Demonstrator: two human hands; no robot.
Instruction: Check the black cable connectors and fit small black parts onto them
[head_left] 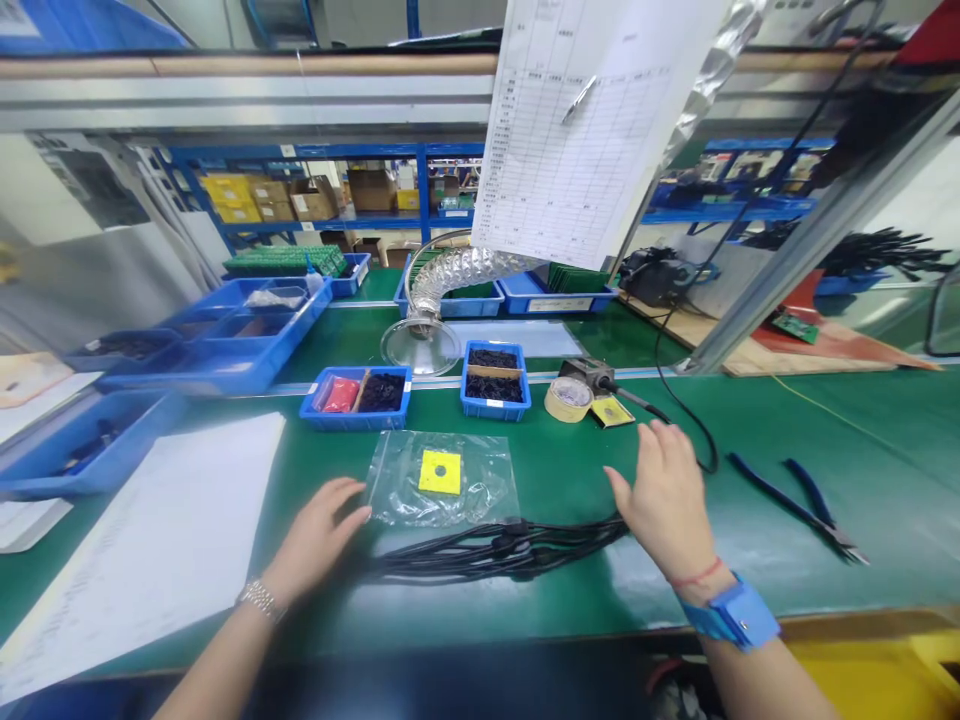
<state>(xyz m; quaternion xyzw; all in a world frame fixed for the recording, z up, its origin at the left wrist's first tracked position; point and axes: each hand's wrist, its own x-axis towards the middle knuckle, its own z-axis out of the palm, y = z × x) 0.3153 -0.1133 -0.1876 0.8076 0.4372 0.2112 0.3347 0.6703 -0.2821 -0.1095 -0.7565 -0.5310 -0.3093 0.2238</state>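
My left hand rests on the green bench mat, its fingertips at the edge of a clear plastic bag. A yellow square with a dark centre hole lies inside that bag. My right hand is spread just above a bundle of black cables and holds nothing. The cables run between my hands, close to my left hand's side and under my right palm's edge. A blue wrist strap circles my right wrist, and a metal bracelet sits on my left.
Blue trays of black and red parts and black parts stand ahead. To the right are a tape roll, a soldering iron stand and blue-handled cutters. A white sheet lies left.
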